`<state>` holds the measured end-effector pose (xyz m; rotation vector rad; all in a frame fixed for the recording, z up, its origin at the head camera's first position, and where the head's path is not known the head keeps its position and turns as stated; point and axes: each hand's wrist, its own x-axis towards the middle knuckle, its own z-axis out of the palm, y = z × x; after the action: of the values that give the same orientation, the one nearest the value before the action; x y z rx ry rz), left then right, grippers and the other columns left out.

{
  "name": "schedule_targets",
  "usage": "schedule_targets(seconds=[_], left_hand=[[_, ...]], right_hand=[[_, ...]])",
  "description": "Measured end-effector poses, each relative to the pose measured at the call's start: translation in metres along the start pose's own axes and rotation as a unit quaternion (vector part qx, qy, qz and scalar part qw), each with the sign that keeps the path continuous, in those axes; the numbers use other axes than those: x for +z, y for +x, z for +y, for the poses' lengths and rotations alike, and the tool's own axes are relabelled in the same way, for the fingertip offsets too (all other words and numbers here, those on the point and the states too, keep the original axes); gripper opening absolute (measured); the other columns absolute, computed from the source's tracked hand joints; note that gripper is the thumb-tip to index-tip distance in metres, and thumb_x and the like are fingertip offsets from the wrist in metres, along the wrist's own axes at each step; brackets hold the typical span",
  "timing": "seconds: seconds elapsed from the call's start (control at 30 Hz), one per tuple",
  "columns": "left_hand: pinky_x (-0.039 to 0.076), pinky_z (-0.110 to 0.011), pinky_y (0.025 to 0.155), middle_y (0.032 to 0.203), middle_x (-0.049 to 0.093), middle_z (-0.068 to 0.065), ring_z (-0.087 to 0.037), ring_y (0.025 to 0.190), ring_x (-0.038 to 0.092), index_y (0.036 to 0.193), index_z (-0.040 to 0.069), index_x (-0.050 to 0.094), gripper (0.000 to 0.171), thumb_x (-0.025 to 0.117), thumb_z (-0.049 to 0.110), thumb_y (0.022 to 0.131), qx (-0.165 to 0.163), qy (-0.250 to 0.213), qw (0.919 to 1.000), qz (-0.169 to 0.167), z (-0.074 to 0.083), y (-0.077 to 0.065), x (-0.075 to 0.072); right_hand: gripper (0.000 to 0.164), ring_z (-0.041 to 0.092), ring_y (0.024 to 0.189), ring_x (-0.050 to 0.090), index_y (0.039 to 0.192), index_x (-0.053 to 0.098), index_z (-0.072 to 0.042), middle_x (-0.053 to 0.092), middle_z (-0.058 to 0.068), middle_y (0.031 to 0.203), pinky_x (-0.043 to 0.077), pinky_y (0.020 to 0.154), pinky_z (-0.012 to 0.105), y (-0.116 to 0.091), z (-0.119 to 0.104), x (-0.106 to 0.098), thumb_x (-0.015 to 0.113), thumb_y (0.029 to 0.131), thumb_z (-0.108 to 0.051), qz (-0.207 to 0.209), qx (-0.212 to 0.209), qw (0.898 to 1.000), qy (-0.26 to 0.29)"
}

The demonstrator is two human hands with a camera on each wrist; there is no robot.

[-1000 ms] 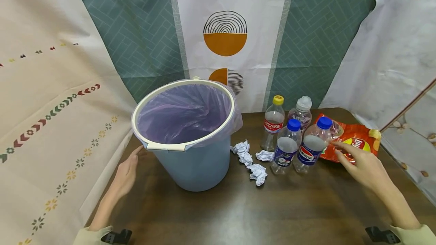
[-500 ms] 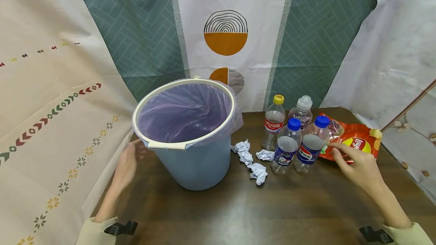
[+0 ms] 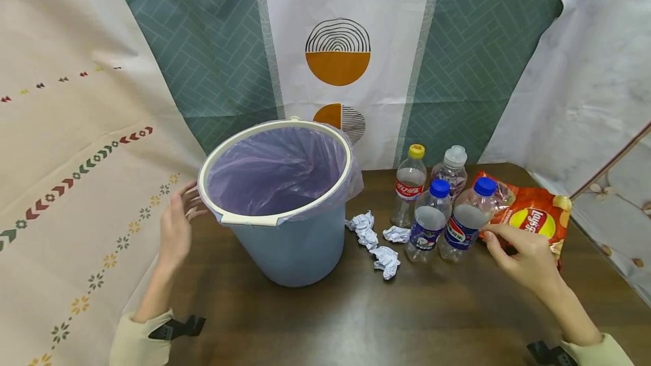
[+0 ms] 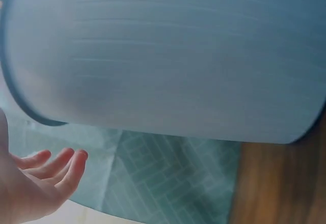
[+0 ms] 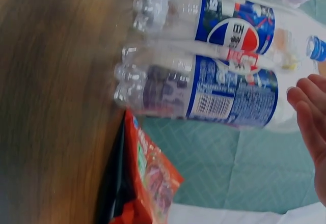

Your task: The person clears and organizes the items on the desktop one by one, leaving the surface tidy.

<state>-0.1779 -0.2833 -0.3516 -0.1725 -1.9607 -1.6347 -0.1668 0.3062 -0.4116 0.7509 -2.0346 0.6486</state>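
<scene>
A blue bin (image 3: pixel 300 253) with a cream rim and a purple liner bag (image 3: pixel 254 168) stands left of centre. My left hand (image 3: pixel 175 225) is beside its left rim, palm inward; the left wrist view shows that hand (image 4: pixel 48 183) with loosely bent fingers and nothing in them, near the bin wall (image 4: pixel 168 76). On the other side, my right hand (image 3: pixel 526 256) has its fingertips close to a blue-capped Pepsi bottle (image 3: pixel 465 219). In the right wrist view, its bent fingers (image 5: pixel 308 124) are beside the bottle's upper part, holding nothing.
Another blue-capped bottle (image 3: pixel 429 219), a yellow-capped Coca-Cola bottle (image 3: pixel 409 179) and a white-capped bottle (image 3: pixel 452 168) are grouped together. A red Lay's bag (image 3: pixel 534 213) lies to their right. Crumpled papers (image 3: pixel 386 261) sit between bin and bottles on the wooden table (image 3: pixel 356 321).
My left hand has risen along the bin's left side, its fingers spreading near the rim. The right hand has shifted left and slightly nearer, past the Lay's bag toward the Pepsi bottle.
</scene>
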Motion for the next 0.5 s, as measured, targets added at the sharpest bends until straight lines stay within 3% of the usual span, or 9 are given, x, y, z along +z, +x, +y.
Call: schedule_targets(seconds=[0.13, 0.23, 0.37, 0.5], left_hand=[[0.052, -0.011, 0.081, 0.112, 0.063, 0.011, -0.003, 0.102, 0.061, 0.136, -0.007, 0.046, 0.053, 0.023, 0.031, 0.106, -0.01, -0.015, 0.9998, -0.001, 0.01, 0.004, 0.002], [0.051, -0.01, 0.086, 0.123, 0.06, -0.001, -0.002, 0.107, 0.059, 0.139, -0.007, 0.043, 0.054, 0.026, 0.032, 0.106, -0.024, -0.01, 0.9996, -0.014, 0.015, 0.006, 0.003], [0.047, -0.008, 0.091, 0.14, 0.046, -0.024, 0.001, 0.114, 0.055, 0.143, -0.006, 0.039, 0.055, 0.029, 0.032, 0.105, -0.028, 0.01, 0.9989, -0.037, 0.019, 0.01, 0.006], [0.047, -0.009, 0.092, 0.143, 0.041, -0.028, 0.001, 0.117, 0.054, 0.143, -0.005, 0.039, 0.051, 0.033, 0.028, 0.105, -0.011, 0.013, 0.9989, -0.043, 0.021, 0.014, 0.011]], right_hand=[[0.039, -0.002, 0.068, 0.058, 0.085, 0.073, -0.004, 0.07, 0.007, 0.074, 0.048, 0.07, 0.004, 0.0, -0.005, 0.01, 0.055, 0.094, -0.037, -0.001, -0.037, 0.998, 0.053], [0.037, -0.001, 0.063, 0.057, 0.085, 0.073, -0.004, 0.069, 0.005, 0.074, 0.049, 0.06, 0.008, 0.001, -0.011, 0.019, 0.056, 0.095, -0.036, -0.015, -0.063, 0.995, 0.079], [0.035, -0.002, 0.059, 0.054, 0.088, 0.072, -0.007, 0.068, -0.002, 0.072, 0.047, 0.053, 0.01, 0.004, -0.023, 0.029, 0.054, 0.096, -0.035, -0.054, -0.091, 0.99, 0.088], [0.026, 0.0, 0.06, 0.056, 0.095, 0.071, -0.011, 0.067, -0.008, 0.075, 0.048, 0.056, 0.011, 0.009, -0.034, 0.037, 0.056, 0.096, -0.031, -0.12, -0.097, 0.984, 0.09]])
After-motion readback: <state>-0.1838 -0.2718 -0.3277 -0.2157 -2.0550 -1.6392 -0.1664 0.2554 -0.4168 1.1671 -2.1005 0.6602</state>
